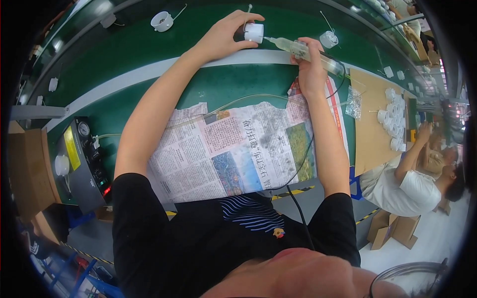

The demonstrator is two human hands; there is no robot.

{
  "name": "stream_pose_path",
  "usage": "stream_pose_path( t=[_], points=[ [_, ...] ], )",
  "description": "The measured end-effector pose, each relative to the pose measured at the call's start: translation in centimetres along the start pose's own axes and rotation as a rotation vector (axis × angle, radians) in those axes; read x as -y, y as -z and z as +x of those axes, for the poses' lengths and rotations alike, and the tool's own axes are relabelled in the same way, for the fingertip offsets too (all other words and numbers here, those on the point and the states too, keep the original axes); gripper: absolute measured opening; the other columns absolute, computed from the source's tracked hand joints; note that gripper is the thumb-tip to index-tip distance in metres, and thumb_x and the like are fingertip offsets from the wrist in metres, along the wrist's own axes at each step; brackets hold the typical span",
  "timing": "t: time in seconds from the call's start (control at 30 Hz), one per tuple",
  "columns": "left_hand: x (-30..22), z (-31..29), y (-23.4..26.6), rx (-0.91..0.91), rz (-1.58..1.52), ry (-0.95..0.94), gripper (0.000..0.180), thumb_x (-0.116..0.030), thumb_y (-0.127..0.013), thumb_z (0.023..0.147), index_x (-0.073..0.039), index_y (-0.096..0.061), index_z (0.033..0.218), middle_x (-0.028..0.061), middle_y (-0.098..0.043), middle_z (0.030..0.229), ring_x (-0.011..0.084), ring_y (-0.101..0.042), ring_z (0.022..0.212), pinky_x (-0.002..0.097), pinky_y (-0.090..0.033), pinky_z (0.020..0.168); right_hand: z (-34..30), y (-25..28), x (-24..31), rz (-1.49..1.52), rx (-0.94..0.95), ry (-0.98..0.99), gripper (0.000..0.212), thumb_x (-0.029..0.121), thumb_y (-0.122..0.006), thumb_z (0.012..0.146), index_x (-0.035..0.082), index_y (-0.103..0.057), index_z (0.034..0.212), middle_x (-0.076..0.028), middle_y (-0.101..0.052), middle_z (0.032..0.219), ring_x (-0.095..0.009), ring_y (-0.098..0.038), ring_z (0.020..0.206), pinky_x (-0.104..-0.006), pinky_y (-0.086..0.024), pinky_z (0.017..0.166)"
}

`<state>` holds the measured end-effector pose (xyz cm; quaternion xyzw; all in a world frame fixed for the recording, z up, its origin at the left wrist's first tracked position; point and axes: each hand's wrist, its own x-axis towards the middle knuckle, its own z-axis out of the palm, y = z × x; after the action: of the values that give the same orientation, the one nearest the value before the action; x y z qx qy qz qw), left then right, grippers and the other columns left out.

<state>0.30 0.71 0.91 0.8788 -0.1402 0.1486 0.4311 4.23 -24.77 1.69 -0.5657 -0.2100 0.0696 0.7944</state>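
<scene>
Head view: the work in hand looks like dispensing, judged from a clear plastic syringe with a fine tip point(293, 48) aimed at a small white cylindrical plastic cup with a thin wire lead point(255, 33). The cup is over the green work surface point(208, 20), beyond the pale edge rail point(228, 61), and the tip meets its right edge in view; actual contact cannot be confirmed, nor can any flow. Left hand point(224, 37): gripping the cup, index finger over the far side and thumb along the near side, wrist bent inward, forearm slanting up and to the right. Right hand point(312, 67): fingers curled round the syringe barrel, which slopes down toward the cup; forearm nearly upright in view, elbow bent, clear of the printed newspaper sheet point(198, 166) below. Judgement: the next move calls for a steady tip at the edge, with the left fingers holding or slowly turning the cup without squeezing it askew. Caution: the thin black cord point(339, 85) beside the right wrist could drag on the syringe.
</scene>
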Motion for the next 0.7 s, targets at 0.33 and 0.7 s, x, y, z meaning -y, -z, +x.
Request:
stream_pose_path(
  t=[0.33, 0.7],
  points=[
    [1.9, 0.0, -0.9, -0.031, 0.056, -0.170, 0.058, -0.012, -0.081, 0.081, -0.016, -0.061, 0.135, 0.0096, -0.065, 0.125, 0.0278, -0.065, 0.117, 0.0362, -0.054, 0.104, -0.2, -0.4, -0.2, -0.282, -0.026, 0.004, 0.030, 0.022, -0.070, 0.097, 0.001, -0.064, 0.118, -0.011, -0.067, 0.106, -0.019, -0.065, 0.089, -0.0321, -0.051, 0.085],
    [2.0, 0.1, -1.0, 0.011, -0.002, -0.092, 0.057, -0.006, -0.080, 0.082, -0.016, -0.060, 0.135, 0.0102, -0.063, 0.133, 0.0296, -0.066, 0.117, 0.0373, -0.054, 0.105, -0.4, -1.0, 0.1, -0.456, -0.049, 0.025, 0.032, 0.020, -0.074, 0.093, 0.001, -0.066, 0.118, -0.011, -0.069, 0.102, -0.018, -0.068, 0.089, -0.0305, -0.052, 0.090]
  ],
)
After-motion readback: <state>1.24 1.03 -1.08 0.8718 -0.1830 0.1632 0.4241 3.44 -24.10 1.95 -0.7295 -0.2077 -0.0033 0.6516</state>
